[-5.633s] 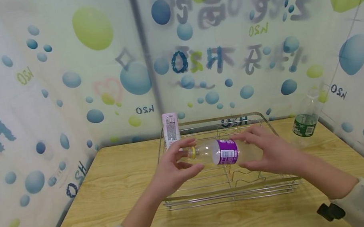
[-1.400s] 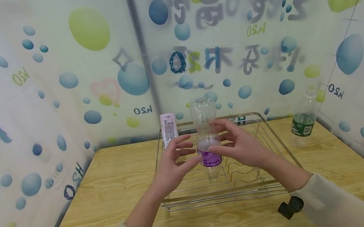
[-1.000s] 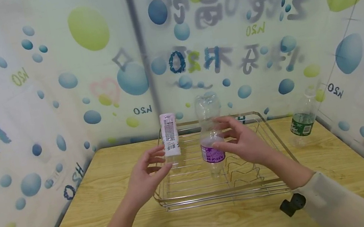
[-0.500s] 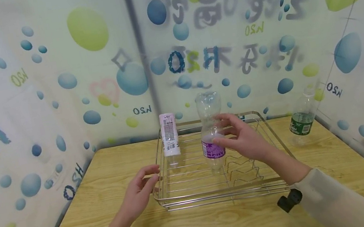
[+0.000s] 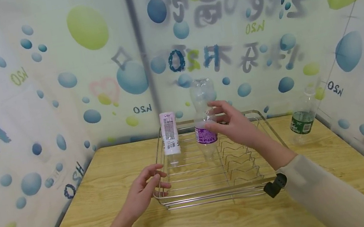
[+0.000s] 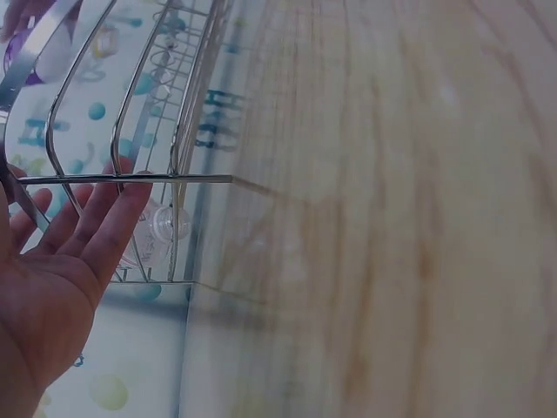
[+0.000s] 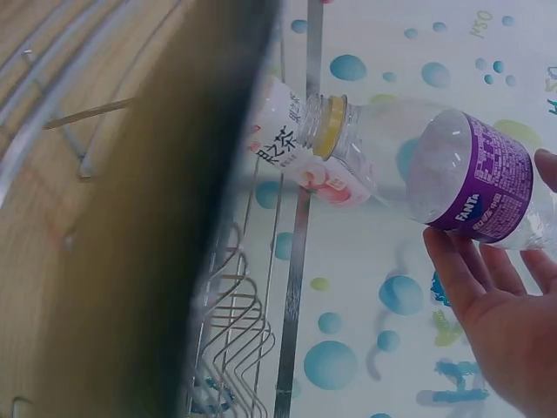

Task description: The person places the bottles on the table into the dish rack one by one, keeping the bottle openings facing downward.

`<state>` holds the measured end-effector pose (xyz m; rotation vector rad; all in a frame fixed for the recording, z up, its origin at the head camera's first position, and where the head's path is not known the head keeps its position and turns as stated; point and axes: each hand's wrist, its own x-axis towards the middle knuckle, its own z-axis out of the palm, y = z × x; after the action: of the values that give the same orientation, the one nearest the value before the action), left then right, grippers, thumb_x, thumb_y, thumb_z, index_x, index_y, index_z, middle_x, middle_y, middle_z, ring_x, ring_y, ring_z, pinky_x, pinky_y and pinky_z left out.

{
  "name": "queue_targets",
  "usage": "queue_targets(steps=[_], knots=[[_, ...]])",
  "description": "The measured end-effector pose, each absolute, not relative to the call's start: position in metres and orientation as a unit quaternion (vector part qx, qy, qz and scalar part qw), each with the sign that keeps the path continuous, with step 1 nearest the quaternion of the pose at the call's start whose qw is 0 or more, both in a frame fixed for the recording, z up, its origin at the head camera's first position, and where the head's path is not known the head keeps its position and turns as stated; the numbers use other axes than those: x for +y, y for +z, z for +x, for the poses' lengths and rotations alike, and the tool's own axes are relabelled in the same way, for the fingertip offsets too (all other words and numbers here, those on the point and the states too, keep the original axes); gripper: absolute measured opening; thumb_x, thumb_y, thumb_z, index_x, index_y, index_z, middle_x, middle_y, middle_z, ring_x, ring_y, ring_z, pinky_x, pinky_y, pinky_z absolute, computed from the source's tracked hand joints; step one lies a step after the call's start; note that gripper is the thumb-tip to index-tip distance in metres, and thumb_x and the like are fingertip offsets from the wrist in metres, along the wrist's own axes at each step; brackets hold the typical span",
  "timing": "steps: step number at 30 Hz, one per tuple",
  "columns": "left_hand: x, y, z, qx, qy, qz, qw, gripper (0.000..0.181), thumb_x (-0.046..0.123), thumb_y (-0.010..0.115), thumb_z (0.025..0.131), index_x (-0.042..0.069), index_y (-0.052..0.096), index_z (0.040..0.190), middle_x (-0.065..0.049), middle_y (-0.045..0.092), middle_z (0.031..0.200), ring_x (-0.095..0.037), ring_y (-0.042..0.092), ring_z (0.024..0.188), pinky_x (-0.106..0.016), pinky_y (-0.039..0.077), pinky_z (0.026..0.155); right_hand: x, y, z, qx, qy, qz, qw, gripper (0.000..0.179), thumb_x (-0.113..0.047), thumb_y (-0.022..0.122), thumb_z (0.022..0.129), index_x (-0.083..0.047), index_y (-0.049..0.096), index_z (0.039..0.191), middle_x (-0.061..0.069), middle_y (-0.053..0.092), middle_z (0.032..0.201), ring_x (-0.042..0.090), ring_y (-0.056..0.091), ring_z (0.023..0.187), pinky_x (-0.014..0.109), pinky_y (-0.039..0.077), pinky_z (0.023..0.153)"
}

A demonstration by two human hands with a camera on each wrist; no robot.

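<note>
My right hand (image 5: 237, 126) holds a clear plastic soda bottle (image 5: 206, 133) upside down above the wire dish rack (image 5: 199, 192). Its purple label (image 7: 492, 178) reads Fanta, and a yellow ring (image 7: 331, 126) circles the neck, which points down. Thumb and fingers are on opposite sides of the bottle. At the rack's front left corner, my left hand (image 5: 141, 191) grips the rim, with fingers reaching past the wires. Inside the rack's back left part, a pink and white labelled bottle (image 5: 169, 134) stands inverted, neck down.
A clear bottle with a green label (image 5: 302, 122) stands upright on the wooden table (image 5: 120, 157), right of the rack. Wavy wire dividers (image 5: 241, 160) fill the rack's right half. Patterned curtains (image 5: 107, 86) close in the back and sides.
The bottle was lying sideways between both hands, then was turned neck down. My left hand let go of it and moved to the rack's corner. My right hand has just raised it.
</note>
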<state>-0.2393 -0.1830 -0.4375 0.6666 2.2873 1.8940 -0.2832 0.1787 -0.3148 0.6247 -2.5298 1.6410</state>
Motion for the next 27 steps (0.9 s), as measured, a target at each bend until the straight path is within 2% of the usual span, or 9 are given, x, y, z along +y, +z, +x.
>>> queue_targets(steps=[8, 17, 27], knots=[[-0.183, -0.437, -0.24, 0.742, 0.632, 0.214, 0.059, 0.045, 0.019, 0.054, 0.117, 0.001, 0.045, 0.158, -0.039, 0.054, 0.14, -0.024, 0.08, 0.106, -0.042, 0.069, 0.086, 0.158, -0.306, -0.305, -0.819, 0.539, 0.193, 0.035, 0.079, -0.046, 0.077, 0.103, -0.026, 0.038, 0.169, 0.01, 0.055, 0.158, 0.037, 0.061, 0.142, 0.057, 0.058, 0.111], [-0.183, -0.438, -0.241, 0.74, 0.632, 0.222, 0.059, 0.046, 0.016, 0.051, 0.118, -0.001, 0.043, 0.16, -0.039, 0.058, 0.135, -0.023, 0.079, 0.104, -0.042, 0.069, 0.087, 0.137, -0.312, -0.336, -0.809, 0.56, 0.176, 0.031, 0.082, -0.05, 0.078, 0.101, -0.028, 0.038, 0.169, 0.011, 0.052, 0.16, 0.038, 0.057, 0.145, 0.06, 0.055, 0.115], [-0.183, -0.439, -0.24, 0.737, 0.636, 0.222, 0.056, 0.047, 0.015, 0.051, 0.117, -0.004, 0.042, 0.159, -0.037, 0.061, 0.129, -0.023, 0.079, 0.102, -0.042, 0.069, 0.086, 0.129, -0.328, -0.367, -0.792, 0.593, 0.142, 0.028, 0.079, -0.042, 0.078, 0.103, -0.024, 0.038, 0.169, 0.015, 0.051, 0.162, 0.04, 0.056, 0.144, 0.06, 0.054, 0.116]])
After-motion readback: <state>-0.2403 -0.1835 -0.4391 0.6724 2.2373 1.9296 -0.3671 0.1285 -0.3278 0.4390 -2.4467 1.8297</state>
